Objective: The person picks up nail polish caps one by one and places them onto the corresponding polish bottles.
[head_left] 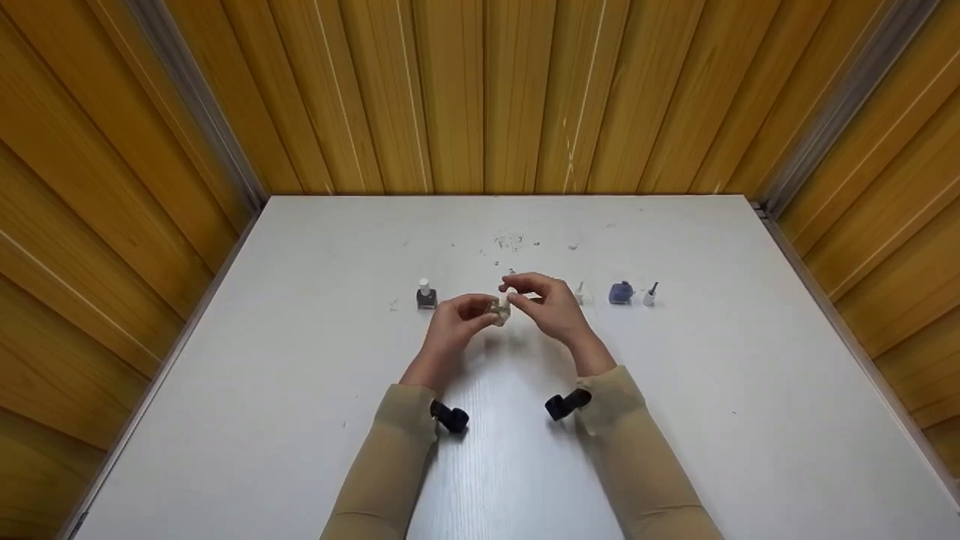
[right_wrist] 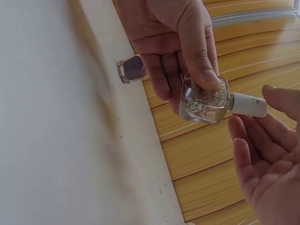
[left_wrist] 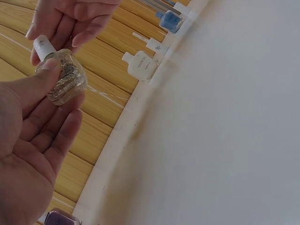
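Note:
My left hand pinches a clear glitter nail polish bottle between thumb and fingers, above the white table. The bottle is tilted, its white cap seated on the neck. Around that cap curl the thumb and fingers of my right hand; part of the cap is hidden in the head view. Standing left of my hands is a dark purple nail polish bottle with a white cap.
Behind my right hand stand a white nail polish bottle and its upturned brush cap. Farther right are a blue polish bottle and its brush cap, brush upward. Dark smudges mark the table, with wood-panelled walls around it.

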Motion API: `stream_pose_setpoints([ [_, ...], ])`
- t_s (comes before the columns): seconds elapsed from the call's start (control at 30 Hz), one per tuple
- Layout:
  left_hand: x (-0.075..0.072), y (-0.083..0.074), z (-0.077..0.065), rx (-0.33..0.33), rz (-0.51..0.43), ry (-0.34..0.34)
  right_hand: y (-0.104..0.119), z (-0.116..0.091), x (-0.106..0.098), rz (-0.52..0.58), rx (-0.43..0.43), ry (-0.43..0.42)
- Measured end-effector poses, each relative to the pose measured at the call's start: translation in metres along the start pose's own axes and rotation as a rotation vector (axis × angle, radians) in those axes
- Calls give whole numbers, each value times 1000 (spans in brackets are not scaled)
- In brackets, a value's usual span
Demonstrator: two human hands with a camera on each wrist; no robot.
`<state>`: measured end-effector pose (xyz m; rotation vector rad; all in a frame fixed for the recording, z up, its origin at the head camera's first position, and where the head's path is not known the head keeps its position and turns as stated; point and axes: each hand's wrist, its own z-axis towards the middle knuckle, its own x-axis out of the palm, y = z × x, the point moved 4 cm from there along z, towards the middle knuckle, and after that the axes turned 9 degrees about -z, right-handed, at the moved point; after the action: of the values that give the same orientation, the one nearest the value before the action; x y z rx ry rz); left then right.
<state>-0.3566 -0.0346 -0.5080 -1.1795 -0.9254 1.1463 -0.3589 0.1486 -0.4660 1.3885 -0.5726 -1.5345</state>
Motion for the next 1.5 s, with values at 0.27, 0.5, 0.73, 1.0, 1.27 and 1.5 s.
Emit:
stream_pose_setpoints([
  [0.27,1,-2,-1,-1,-14,4,-1,-1,-2,-62,77,-101],
  [0.5,0,-2,0,5,-11,-15,0,-1,1,-23,19,14],
  [0.73,1,-2,1,22,-5,-11,4,-2,1,-3,-13,10],
  [1.0,4,-4,-1,16,-9,-6,2,-3,3,-41,24,-151],
  [1.27,4,-4,1,17,-30,-5,0,-2,2,14,25,-82],
  [1.5,1,-1,0,6,-34,-20,2,-1,2,117,-58,21],
])
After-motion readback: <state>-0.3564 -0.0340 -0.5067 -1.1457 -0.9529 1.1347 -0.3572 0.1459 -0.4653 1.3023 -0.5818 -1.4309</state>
